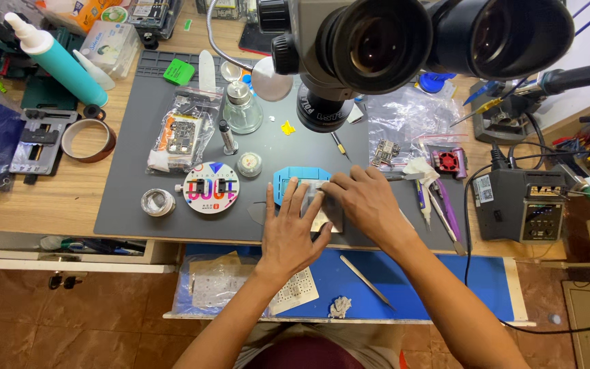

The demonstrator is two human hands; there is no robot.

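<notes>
My left hand (293, 231) lies flat on the grey work mat (131, 198), its fingers pressing down on a blue holder block (283, 181) and a pale grey sheet (319, 198) laid over it. Beside it, my right hand (365, 201) rests on the same sheet, fingertips pinching its upper edge near the block. What lies under the sheet is hidden by both hands. A microscope head (404, 41) with two large eyepieces hangs above the mat.
A round colourful disc (211, 187), a solder wire roll (157, 202), a glass bottle (242, 108) and a bagged circuit board (184, 133) sit left. A soldering station (522, 203) stands right. A teal bottle (59, 60) and tape roll (89, 140) are far left. Tweezers (369, 281) lie on a blue tray.
</notes>
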